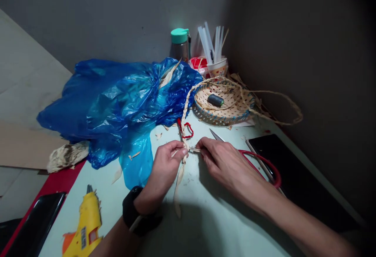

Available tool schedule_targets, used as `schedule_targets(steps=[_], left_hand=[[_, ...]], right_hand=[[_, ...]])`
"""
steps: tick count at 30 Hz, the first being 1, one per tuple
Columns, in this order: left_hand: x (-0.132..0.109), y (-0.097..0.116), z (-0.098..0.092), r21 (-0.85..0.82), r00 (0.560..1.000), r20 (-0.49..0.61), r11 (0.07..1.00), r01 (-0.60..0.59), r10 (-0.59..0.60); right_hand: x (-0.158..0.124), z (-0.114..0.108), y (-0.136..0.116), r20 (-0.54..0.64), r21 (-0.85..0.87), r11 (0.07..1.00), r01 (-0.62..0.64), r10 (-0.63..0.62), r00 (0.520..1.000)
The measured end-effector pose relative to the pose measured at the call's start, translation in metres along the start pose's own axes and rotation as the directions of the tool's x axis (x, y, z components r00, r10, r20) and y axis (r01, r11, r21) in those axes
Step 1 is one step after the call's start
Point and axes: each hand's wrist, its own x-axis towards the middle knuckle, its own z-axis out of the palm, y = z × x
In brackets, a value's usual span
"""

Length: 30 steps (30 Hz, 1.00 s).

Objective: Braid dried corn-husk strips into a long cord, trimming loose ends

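one loose strip (178,198) trails nearest, on the table (111,206). just past it, left hand (169,161) pinches the braided cord (184,112) near its working end; right hand (221,159) holds a side strand (194,150), narrow grip. looks mid-plait; next move likely calls for crossing that strand, left pinch firm. cord runs back past red string (192,131) over the woven tray (202,99).

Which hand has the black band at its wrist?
The left hand, pinching the braid: the black band circles its wrist. The right hand, gripping strands, has a bare wrist.
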Motion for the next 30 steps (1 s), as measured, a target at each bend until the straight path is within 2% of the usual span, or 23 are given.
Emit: schedule_targets(steps=[9,15,19,22,24,27,30], left_hand=[[0.003,-0.014,0.001,0.259,0.993,-0.08,0.964,-0.066,0.09],[-0.002,-0.008,0.004,0.381,0.985,-0.097,0.92,-0.096,0.143],[-0.003,-0.004,0.005,0.527,0.969,-0.114,0.841,-0.128,0.218],[-0.003,-0.001,0.006,0.609,0.972,-0.098,0.786,-0.112,0.215],[-0.005,0.001,0.006,0.664,0.975,-0.082,0.741,-0.101,0.207],[-0.008,0.003,0.007,0.745,0.979,-0.054,0.661,-0.091,0.195],[-0.013,0.002,0.008,0.807,0.985,-0.027,0.585,-0.079,0.169]], right_hand=[[-0.001,0.002,0.0,0.006,-0.146,0.989,-0.014,0.015,1.0],[-0.003,0.004,-0.001,-0.016,-0.18,0.981,0.073,-0.077,0.997],[-0.008,0.003,-0.006,-0.006,-0.214,0.972,0.097,-0.101,0.995],[-0.018,-0.001,-0.013,-0.028,-0.274,0.945,0.176,-0.191,0.981],[-0.027,-0.011,-0.018,-0.044,-0.32,0.915,0.247,-0.275,0.96],[-0.031,-0.042,-0.03,-0.056,-0.288,0.905,0.314,-0.343,0.938],[-0.007,-0.078,-0.043,-0.118,-0.287,0.894,0.343,-0.389,0.914]])
